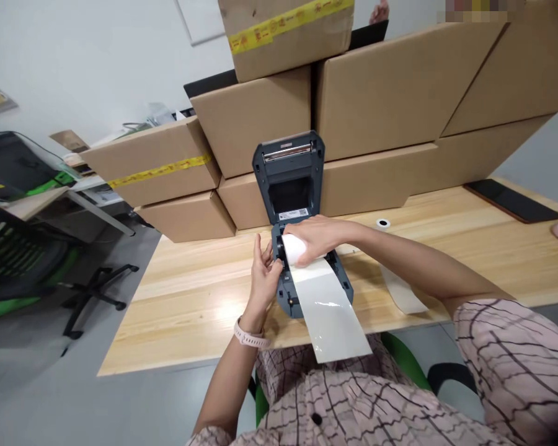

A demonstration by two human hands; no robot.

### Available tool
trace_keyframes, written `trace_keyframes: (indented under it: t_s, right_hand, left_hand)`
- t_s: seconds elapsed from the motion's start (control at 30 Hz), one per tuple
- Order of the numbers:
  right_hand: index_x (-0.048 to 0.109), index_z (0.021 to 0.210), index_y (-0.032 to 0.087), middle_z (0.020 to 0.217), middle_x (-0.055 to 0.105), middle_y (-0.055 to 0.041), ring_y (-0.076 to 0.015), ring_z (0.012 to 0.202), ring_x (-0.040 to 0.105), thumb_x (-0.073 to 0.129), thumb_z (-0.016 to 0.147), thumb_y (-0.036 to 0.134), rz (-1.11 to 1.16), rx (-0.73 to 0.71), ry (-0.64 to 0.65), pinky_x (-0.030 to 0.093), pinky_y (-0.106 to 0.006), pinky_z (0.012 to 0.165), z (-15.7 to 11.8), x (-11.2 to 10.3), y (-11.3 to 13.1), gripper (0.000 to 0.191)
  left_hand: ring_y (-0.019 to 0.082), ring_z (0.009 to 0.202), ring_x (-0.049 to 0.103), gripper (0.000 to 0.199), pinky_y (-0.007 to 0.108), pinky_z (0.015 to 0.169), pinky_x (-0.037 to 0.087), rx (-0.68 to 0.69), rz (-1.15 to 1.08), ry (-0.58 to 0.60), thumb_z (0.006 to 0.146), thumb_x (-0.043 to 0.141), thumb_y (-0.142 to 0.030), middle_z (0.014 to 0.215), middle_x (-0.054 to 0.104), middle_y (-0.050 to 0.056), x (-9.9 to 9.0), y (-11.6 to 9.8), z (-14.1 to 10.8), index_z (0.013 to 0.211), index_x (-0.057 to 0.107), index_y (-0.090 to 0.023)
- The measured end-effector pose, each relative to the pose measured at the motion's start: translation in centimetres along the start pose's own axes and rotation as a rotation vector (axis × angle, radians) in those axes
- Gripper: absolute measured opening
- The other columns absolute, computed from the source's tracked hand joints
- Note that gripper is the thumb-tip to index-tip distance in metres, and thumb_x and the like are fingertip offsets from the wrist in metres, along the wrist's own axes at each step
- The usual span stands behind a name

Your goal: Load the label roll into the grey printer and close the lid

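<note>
Here we are at the wooden table [177, 297], with the dark grey printer [286, 291] at the centre of our clock, twelve at the top of the view, and its lid [291, 179] standing open towards twelve! The right hand [316, 235] reaches in from between three and four o'clock and has a firm grip on the white paper roll [292, 246], thumb in front, fingers over the top, right over the printer's open bay. Out of that roll runs a glossy pale strip [332, 316], heading for five o'clock and past the table's near edge. Over at eight, the left hand [263, 275], pink band [250, 337] on its wrist, has thumb and forefinger well apart, the thumb against the printer's side. A small roll [382, 223] sits between two and three, a loose strip [402, 291] lies near four, and a dark flat device [514, 200] rests further out, just short of three. Cardboard boxes [255, 127] stack up from ten round to two!
</note>
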State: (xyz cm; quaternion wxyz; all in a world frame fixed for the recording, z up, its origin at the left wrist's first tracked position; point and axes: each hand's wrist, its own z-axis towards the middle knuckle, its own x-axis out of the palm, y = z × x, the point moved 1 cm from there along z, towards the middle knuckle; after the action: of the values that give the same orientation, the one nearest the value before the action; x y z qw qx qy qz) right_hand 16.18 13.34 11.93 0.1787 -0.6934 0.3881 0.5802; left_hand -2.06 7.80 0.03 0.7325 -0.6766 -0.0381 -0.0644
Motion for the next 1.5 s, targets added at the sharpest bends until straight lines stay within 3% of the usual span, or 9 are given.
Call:
trace_keyframes:
  t_s: [0.27, 0.43, 0.6, 0.77, 0.97, 1.2, 1.3, 1.4, 1.5]
  right_hand:
    - [0.058, 0.138, 0.014, 0.133, 0.069, -0.0199, -0.0400, 0.123, 0.066, 0.070, 0.085, 0.053, 0.042, -0.002, -0.006, 0.051, -0.049, 0.099, 1.3, 2.5, -0.8, 0.067]
    - [0.054, 0.149, 0.016, 0.156, 0.055, -0.0167, -0.0313, 0.146, 0.049, 0.057, 0.100, 0.040, 0.129, -0.229, -0.346, 0.041, -0.052, 0.120, -3.7, 4.8, 0.6, 0.054]
    - [0.058, 0.148, 0.020, 0.159, 0.053, -0.0119, -0.0293, 0.150, 0.047, 0.054, 0.104, 0.044, 0.108, -0.279, -0.378, 0.043, -0.053, 0.121, -8.5, 8.8, 3.4, 0.049]
    - [0.055, 0.149, 0.015, 0.160, 0.051, -0.0171, -0.0346, 0.150, 0.046, 0.062, 0.099, 0.052, 0.005, -0.229, -0.449, 0.039, -0.060, 0.124, -8.9, 11.5, 4.7, 0.062]
    - [0.053, 0.149, 0.017, 0.161, 0.051, -0.0144, -0.0355, 0.152, 0.043, 0.064, 0.097, 0.053, -0.019, -0.185, -0.529, 0.046, -0.057, 0.119, -8.4, 12.5, 5.3, 0.063]
    - [0.052, 0.151, 0.020, 0.161, 0.050, -0.0151, -0.0357, 0.154, 0.041, 0.063, 0.096, 0.058, 0.037, -0.201, -0.519, 0.046, -0.059, 0.118, -8.5, 12.3, 5.1, 0.068]
    - [0.050, 0.153, 0.018, 0.163, 0.046, -0.0160, -0.0358, 0.155, 0.038, 0.065, 0.094, 0.059, 0.050, -0.200, -0.504, 0.044, -0.060, 0.120, -8.5, 12.4, 5.2, 0.073]
    - [0.046, 0.157, 0.021, 0.166, 0.041, -0.0172, -0.0360, 0.157, 0.035, 0.070, 0.090, 0.061, 0.088, -0.202, -0.505, 0.042, -0.061, 0.122, -9.4, 12.7, 5.4, 0.083]
    - [0.046, 0.158, 0.025, 0.168, 0.038, -0.0152, -0.0344, 0.157, 0.036, 0.069, 0.089, 0.064, 0.182, -0.257, -0.452, 0.044, -0.059, 0.122, -11.5, 11.9, 5.1, 0.082]
  left_hand:
    - [0.028, 0.136, 0.060, 0.110, 0.041, 0.109, 0.051, -0.001, 0.019, -0.004, 0.084, 0.076, -0.031, 0.164, 0.043, 0.024, -0.2, 0.4, 0.2, 0.169, 0.007, -0.024]
    - [0.028, 0.139, 0.058, 0.108, 0.042, 0.113, 0.049, 0.017, 0.000, 0.026, 0.085, 0.076, -0.035, 0.165, 0.043, 0.021, -0.1, 0.3, 0.0, 0.169, 0.009, -0.027]
    - [0.030, 0.143, 0.055, 0.103, 0.046, 0.120, 0.043, 0.016, 0.004, 0.006, 0.086, 0.077, -0.036, 0.164, 0.044, 0.020, -0.2, 0.4, -0.1, 0.168, 0.015, -0.028]
    - [0.031, 0.143, 0.055, 0.102, 0.049, 0.118, 0.044, 0.015, -0.004, 0.012, 0.085, 0.078, -0.037, 0.164, 0.043, 0.020, -0.1, 0.4, -0.1, 0.167, 0.018, -0.029]
    - [0.033, 0.143, 0.054, 0.103, 0.047, 0.116, 0.047, -0.004, 0.028, -0.025, 0.082, 0.081, -0.041, 0.164, 0.041, 0.024, 0.0, 0.1, -0.2, 0.165, 0.025, -0.022]
    - [0.032, 0.147, 0.049, 0.094, 0.047, 0.121, 0.042, -0.001, 0.028, -0.003, 0.084, 0.080, -0.039, 0.166, 0.040, 0.020, 0.0, -0.3, -0.1, 0.163, 0.030, -0.026]
    - [0.031, 0.155, 0.040, 0.086, 0.048, 0.128, 0.032, -0.083, 0.014, -0.020, 0.090, 0.074, -0.038, 0.169, 0.036, 0.017, 0.4, -0.8, -1.6, 0.164, 0.031, -0.025]
    - [0.028, 0.163, 0.021, 0.076, 0.042, 0.133, 0.021, -0.159, 0.042, -0.038, 0.094, 0.070, -0.039, 0.175, 0.025, 0.004, 1.0, -1.1, -4.9, 0.162, 0.036, -0.032]
    - [0.028, 0.162, 0.023, 0.089, 0.041, 0.131, 0.029, -0.193, 0.008, -0.010, 0.093, 0.072, -0.041, 0.176, 0.023, 0.002, 1.6, -0.9, -8.3, 0.166, 0.023, -0.036]
